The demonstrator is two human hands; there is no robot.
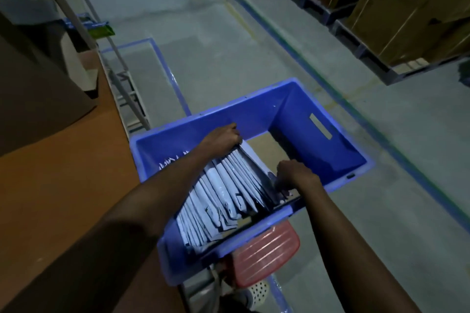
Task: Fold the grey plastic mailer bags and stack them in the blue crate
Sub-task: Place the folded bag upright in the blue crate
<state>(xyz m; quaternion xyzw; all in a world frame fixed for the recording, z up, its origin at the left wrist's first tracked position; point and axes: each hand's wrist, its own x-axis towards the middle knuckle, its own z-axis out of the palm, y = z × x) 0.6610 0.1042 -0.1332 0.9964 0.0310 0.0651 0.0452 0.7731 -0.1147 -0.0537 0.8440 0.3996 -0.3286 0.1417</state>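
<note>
We've got the blue crate [318,150] sitting over a red stool [264,256] on the concrete floor [203,71], grey mailer bags [229,185] standing in a row on its bottom.

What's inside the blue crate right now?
The blue crate holds folded grey mailer bags standing on edge, left hand and right hand on them. Beyond, a brown floor panel shows. Anything beneath the bags is covered.

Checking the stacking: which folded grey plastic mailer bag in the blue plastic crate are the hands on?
The farthest bag in the row, next to the blue crate's bare floor; the left hand and right hand hold its two ends.
</note>
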